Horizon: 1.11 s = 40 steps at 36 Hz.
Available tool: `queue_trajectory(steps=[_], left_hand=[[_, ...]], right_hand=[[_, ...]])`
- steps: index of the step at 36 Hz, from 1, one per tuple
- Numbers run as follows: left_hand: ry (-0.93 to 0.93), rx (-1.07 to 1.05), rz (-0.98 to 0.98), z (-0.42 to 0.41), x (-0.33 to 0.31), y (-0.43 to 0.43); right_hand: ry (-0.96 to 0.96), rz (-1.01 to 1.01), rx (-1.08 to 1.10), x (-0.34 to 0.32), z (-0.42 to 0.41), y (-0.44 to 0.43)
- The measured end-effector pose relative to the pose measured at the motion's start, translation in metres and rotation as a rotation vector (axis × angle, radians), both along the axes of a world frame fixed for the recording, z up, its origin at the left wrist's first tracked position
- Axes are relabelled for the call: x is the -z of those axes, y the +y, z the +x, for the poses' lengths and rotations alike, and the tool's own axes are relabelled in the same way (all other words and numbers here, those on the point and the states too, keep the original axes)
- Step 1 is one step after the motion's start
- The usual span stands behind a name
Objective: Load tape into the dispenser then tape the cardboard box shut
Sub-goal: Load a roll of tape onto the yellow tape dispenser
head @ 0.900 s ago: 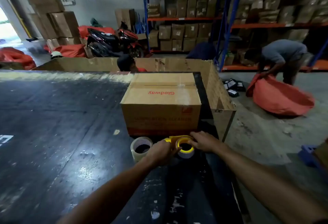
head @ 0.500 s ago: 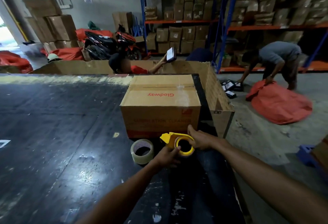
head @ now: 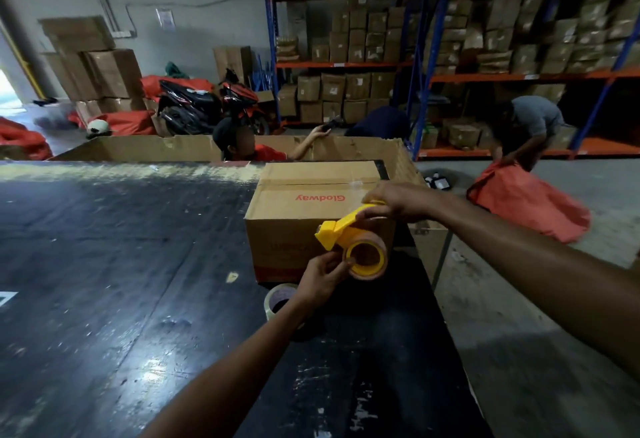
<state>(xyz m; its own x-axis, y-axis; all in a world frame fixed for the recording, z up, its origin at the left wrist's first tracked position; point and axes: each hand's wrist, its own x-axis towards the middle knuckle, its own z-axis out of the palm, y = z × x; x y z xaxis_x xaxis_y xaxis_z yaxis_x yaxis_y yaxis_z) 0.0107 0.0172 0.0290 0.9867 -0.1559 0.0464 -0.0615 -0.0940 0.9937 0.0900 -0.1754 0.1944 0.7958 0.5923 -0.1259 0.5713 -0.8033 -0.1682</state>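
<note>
A brown cardboard box with red "Glodway" print stands on the black table, its top flaps closed. In front of it a yellow tape dispenser is held in the air with a tape roll on its wheel. My right hand grips the dispenser's handle from above. My left hand pinches the roll's left edge from below. A second clear tape roll lies on the table, partly hidden by my left wrist.
A large open cardboard bin stands behind the table; a person sits beyond it. At right another person bends over a red sack on the floor. The table's right edge drops to concrete floor. Shelving with boxes fills the back.
Both hands lifted the dispenser off the table to box height. My right hand shifted onto its handle; my left stays on the roll. The camera tilted up.
</note>
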Motion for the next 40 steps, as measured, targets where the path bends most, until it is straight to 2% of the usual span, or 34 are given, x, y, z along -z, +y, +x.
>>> queue_trajectory(steps=[8, 16, 21, 25, 30, 34, 40], left_hand=[[-0.083, -0.079, -0.102, 0.006, -0.038, -0.001], [-0.201, -0.109, -0.174, 0.007, -0.062, 0.006], [-0.099, -0.018, -0.255, -0.003, -0.049, 0.000], [0.073, -0.036, -0.083, -0.006, -0.001, -0.007], [0.337, -0.193, 0.227, 0.006, 0.054, -0.017], [0.379, -0.225, 0.462, 0.007, 0.062, -0.027], [0.419, -0.229, 0.552, 0.007, 0.066, -0.033]], right_hand=[[-0.191, -0.090, -0.038, -0.045, 0.004, 0.031], [-0.322, -0.092, -0.025, -0.078, 0.009, 0.029], [-0.309, 0.014, -0.019, -0.096, 0.014, 0.023], [-0.276, 0.039, 0.011, -0.103, 0.014, 0.021], [-0.260, 0.051, 0.022, -0.098, 0.011, 0.022], [-0.244, 0.067, 0.034, -0.091, 0.012, 0.022], [-0.196, 0.093, 0.024, -0.085, 0.014, 0.018]])
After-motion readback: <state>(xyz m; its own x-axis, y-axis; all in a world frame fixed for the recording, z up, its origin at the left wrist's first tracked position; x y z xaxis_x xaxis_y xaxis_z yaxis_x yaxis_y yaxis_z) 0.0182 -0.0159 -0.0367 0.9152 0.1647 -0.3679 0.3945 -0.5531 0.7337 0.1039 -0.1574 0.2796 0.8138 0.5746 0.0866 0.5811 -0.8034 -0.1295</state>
